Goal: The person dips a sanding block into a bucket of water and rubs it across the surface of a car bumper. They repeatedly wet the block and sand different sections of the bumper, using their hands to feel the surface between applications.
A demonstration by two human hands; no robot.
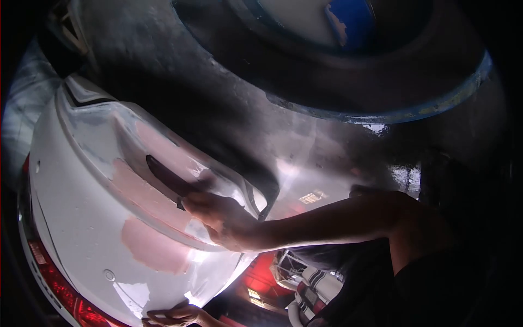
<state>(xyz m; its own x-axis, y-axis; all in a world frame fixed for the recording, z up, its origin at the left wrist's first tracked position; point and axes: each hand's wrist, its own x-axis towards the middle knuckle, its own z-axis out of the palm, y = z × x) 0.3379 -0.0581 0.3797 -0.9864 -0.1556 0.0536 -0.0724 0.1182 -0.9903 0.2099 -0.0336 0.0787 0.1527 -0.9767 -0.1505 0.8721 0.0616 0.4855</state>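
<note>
A white car body panel [81, 201] with pinkish patches [152, 245] fills the left side. My right hand [220, 218], at the end of an arm reaching in from the right, has its fingers closed on a long dark tool [166, 177]. The tool lies against or just over the upper pinkish area; contact is unclear. My left hand [177, 316] rests at the panel's lower edge near the bottom of the view, fingers stretched out and partly in shadow, with nothing visible in it.
Red tail lights [54, 278] run along the panel's lower left edge. A large round dark object with a blue rim [403, 115] stands at the top, above a grey floor [310, 141]. White and red items [321, 280] show at lower right.
</note>
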